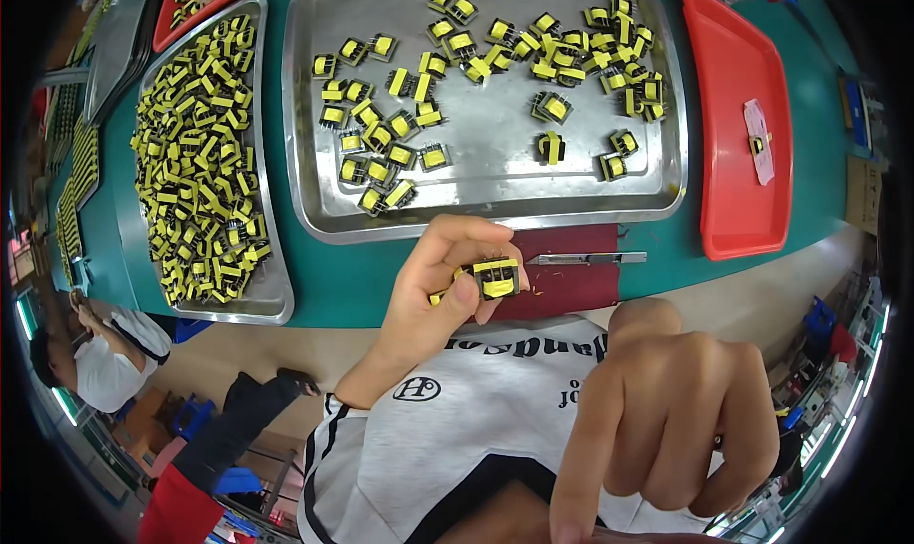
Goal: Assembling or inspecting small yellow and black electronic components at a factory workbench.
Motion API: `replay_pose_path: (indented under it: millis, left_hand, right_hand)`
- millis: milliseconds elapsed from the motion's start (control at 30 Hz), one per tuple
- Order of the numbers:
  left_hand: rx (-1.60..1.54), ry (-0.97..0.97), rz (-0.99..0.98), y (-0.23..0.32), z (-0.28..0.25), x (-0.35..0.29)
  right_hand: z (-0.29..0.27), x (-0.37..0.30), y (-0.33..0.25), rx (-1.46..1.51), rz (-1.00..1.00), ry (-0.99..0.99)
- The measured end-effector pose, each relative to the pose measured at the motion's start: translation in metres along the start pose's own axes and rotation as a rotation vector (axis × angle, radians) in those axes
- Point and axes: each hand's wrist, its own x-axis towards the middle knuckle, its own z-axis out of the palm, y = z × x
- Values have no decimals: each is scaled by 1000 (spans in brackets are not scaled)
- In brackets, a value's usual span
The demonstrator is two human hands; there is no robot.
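Above the table's near edge, my left hand (426,296) is closed round a small transformer (497,278) with a black frame, yellow tape and metal pins. More yellow shows between its fingers, perhaps from a further transformer; the palm hides most of it. My right hand (671,415) is raised close to the camera at the lower right. Its fingers are curled, with the index finger reaching down to the lower edge of the picture. Nothing shows in it, though its fingertips are partly hidden. A utility knife (587,257) lies on a dark red mat (569,292) beyond my left hand.
Ahead, a large metal tray (457,197) holds many scattered transformers. A narrower metal tray (276,287) heaped with them stands left. At right, a red tray (738,211) contains a pink paper tag (759,142) and one small part. Other people (109,368) are at the left.
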Motion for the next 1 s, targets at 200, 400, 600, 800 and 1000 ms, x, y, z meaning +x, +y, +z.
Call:
replay_pose_path:
  millis: [200,400,600,800,1000]
  left_hand:
    - [1,-27,13,-2,2,0]
    - [-54,9,13,-2,3,-3]
    - [-18,46,16,0,7,-3]
    - [-8,37,44,-3,6,-7]
    - [-17,-35,104,-7,1,-7]
  right_hand:
    - [-6,-10,-5,29,58,-92]
    - [-4,-9,9,29,106,43]
    - [-27,-32,7,120,327,-110]
    - [-25,-60,27,210,707,-418]
    - [-26,-75,66,329,1087,-763]
